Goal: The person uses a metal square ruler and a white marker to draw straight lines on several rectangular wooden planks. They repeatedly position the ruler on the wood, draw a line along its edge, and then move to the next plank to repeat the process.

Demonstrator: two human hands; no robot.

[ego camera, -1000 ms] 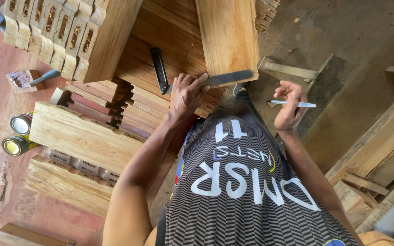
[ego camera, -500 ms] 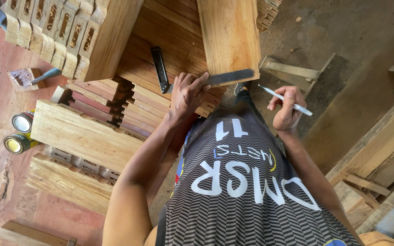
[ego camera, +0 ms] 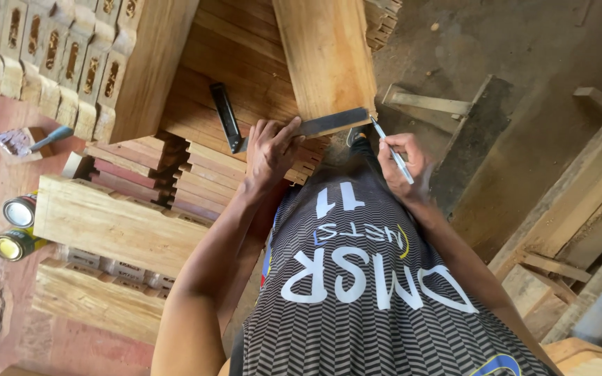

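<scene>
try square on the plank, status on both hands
Left hand pressing the try square flat on the plank end. Right hand gripping a pen, tip at the blade's end. Nothing in the way.

A carpentry workshop, marked by stacks of sawn planks, a row of mortised timber pieces, a metal try square laid across a board, offcuts on the dusty floor and two tins.
</scene>
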